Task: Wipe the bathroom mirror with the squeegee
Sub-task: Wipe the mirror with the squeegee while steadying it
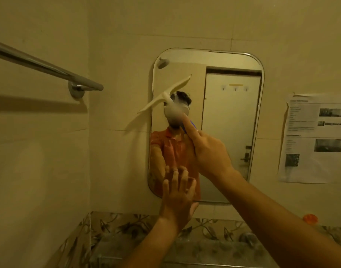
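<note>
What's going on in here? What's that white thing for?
A person is wiping the bathroom mirror. The right hand grips a white squeegee by its handle, with the blade tilted across the mirror's upper left edge, partly over the wall tile. The left hand rests flat on the glass near the bottom left corner, fingers spread. Whether the blade touches the glass is hard to tell.

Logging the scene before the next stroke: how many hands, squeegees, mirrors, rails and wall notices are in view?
hands: 2, left hand, right hand
squeegee: 1
mirror: 1
rail: 1
notice: 1
total: 6
</note>
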Available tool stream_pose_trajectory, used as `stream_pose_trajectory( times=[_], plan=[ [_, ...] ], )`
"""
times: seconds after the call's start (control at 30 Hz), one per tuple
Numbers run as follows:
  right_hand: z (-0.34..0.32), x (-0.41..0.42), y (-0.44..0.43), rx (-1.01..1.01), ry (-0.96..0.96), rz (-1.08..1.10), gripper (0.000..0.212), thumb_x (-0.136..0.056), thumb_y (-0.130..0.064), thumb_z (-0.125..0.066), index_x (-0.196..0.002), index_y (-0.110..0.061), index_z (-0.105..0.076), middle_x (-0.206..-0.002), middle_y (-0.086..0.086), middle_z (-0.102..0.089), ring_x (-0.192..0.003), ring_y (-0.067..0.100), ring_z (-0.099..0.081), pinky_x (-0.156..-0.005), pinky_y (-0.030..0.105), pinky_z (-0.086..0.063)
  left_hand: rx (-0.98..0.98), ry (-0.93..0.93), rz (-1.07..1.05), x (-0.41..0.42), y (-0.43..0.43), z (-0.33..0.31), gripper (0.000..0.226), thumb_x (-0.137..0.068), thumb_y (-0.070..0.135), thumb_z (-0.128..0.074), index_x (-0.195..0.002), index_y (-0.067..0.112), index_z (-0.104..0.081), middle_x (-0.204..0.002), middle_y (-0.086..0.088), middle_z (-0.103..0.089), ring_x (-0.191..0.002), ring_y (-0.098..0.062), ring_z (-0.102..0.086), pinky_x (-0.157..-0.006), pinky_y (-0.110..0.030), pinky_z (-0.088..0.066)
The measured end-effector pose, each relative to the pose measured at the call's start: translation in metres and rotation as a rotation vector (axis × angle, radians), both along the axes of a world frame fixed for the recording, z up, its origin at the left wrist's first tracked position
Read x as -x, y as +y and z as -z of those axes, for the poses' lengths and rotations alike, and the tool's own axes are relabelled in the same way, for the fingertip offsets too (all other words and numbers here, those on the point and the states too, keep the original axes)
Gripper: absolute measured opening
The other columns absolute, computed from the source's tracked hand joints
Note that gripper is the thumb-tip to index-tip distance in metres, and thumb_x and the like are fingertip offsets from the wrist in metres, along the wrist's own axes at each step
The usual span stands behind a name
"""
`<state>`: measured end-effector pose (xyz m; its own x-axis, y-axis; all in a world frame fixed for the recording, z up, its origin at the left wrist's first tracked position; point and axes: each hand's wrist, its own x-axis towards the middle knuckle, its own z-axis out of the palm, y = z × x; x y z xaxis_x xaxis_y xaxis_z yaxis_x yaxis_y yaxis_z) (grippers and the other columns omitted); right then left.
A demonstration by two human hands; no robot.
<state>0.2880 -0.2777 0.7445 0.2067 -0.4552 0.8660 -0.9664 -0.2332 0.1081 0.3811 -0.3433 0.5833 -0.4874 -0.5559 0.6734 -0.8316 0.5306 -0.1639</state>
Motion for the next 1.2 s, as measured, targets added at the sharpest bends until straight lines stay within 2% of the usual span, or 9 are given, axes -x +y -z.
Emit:
stream_pose_trajectory(
  times=[0.17, 0.37, 0.47, 0.6, 0.8, 0.9, 1.03, 1.1, 1.2],
  plan=[
    [-0.001, 0.000, -0.004, -0.060, 0.008, 0.071, 0.065, -0.106, -0.033, -0.035, -0.158, -0.035, 0.004, -0.074, -0.001, -0.041, -0.048, 0.004, -0.036, -0.042, 0.018, -0.028, -0.003, -0.049, -0.052, 0.004, -0.003, 0.002, 0.086, -0.073, 0.062, -0.076, -0.145, 0.021, -0.053, -0.158, -0.024, -0.033, -0.143, -0.050, -0.032, -0.101, -0.066, -0.039],
    [0.030, 0.031, 0.000, -0.136, 0.067, 0.105, 0.079, -0.103, -0.034, -0.045, -0.155, -0.040, 0.013, -0.101, 0.012, -0.061, -0.053, 0.010, -0.049, -0.042, 0.025, -0.046, 0.041, -0.039, -0.063, 0.006, -0.006, 0.006, 0.086, -0.080, 0.062, -0.069, -0.149, 0.019, -0.044, -0.161, -0.025, -0.023, -0.149, -0.049, -0.018, -0.106, -0.066, -0.029],
    [0.060, 0.050, 0.011, -0.185, 0.117, 0.129, 0.096, -0.093, -0.035, -0.062, -0.154, -0.039, 0.011, -0.088, 0.013, -0.066, -0.048, 0.012, -0.048, -0.041, 0.025, -0.045, 0.057, -0.052, -0.060, 0.005, -0.007, 0.005, 0.083, -0.079, 0.064, -0.069, -0.147, 0.021, -0.049, -0.160, -0.024, -0.029, -0.147, -0.049, -0.025, -0.106, -0.062, -0.025],
    [0.105, 0.072, 0.027, -0.229, 0.145, 0.165, 0.110, -0.071, -0.030, -0.087, -0.157, -0.027, -0.017, -0.065, 0.004, -0.056, -0.043, 0.005, -0.031, -0.036, 0.016, -0.029, 0.050, -0.076, -0.069, 0.004, -0.009, 0.006, 0.085, -0.076, 0.067, -0.070, -0.147, 0.024, -0.051, -0.159, -0.023, -0.033, -0.145, -0.049, -0.030, -0.106, -0.061, -0.023],
    [0.125, 0.084, 0.048, -0.301, 0.110, 0.246, 0.120, -0.070, -0.033, -0.086, -0.159, -0.032, -0.007, -0.062, -0.002, -0.053, -0.037, 0.006, -0.025, -0.039, 0.009, -0.016, 0.034, -0.072, -0.061, 0.000, -0.007, 0.008, 0.091, -0.074, 0.071, -0.071, -0.149, 0.023, -0.050, -0.158, -0.018, -0.038, -0.145, -0.048, -0.032, -0.106, -0.066, -0.034],
    [0.110, 0.080, 0.051, -0.266, 0.090, 0.156, 0.097, -0.087, -0.036, -0.071, -0.159, -0.033, -0.007, -0.071, -0.002, -0.057, -0.042, 0.004, -0.032, -0.039, 0.009, -0.025, 0.016, -0.046, -0.037, 0.000, -0.008, 0.009, 0.097, -0.072, 0.070, -0.071, -0.152, 0.024, -0.044, -0.163, -0.021, -0.027, -0.148, -0.048, -0.024, -0.108, -0.064, -0.026],
    [0.069, 0.065, 0.032, -0.180, 0.057, 0.126, 0.076, -0.098, -0.036, -0.054, -0.159, -0.034, -0.010, -0.076, -0.001, -0.056, -0.047, 0.001, -0.034, -0.043, 0.012, -0.024, 0.007, -0.030, -0.024, 0.002, -0.004, 0.009, 0.100, -0.067, 0.068, -0.074, -0.150, 0.021, -0.046, -0.162, -0.023, -0.027, -0.147, -0.048, -0.025, -0.106, -0.063, -0.027],
    [0.049, 0.050, 0.020, -0.164, 0.079, 0.115, 0.076, -0.099, -0.033, -0.054, -0.157, -0.036, -0.004, -0.074, 0.001, -0.055, -0.046, 0.004, -0.037, -0.040, 0.016, -0.030, 0.010, -0.029, -0.029, 0.002, -0.005, 0.009, 0.099, -0.069, 0.069, -0.072, -0.151, 0.021, -0.044, -0.162, -0.023, -0.026, -0.148, -0.048, -0.023, -0.105, -0.065, -0.031],
    [0.035, 0.036, 0.012, -0.191, 0.182, 0.137, 0.088, -0.098, -0.032, -0.058, -0.151, -0.040, 0.012, -0.076, 0.002, -0.051, -0.049, 0.005, -0.037, -0.042, 0.015, -0.024, 0.016, -0.050, -0.025, 0.000, -0.008, 0.010, 0.097, -0.073, 0.070, -0.068, -0.152, 0.022, -0.038, -0.164, -0.023, -0.020, -0.149, -0.048, -0.019, -0.108, -0.065, -0.027]
  ],
)
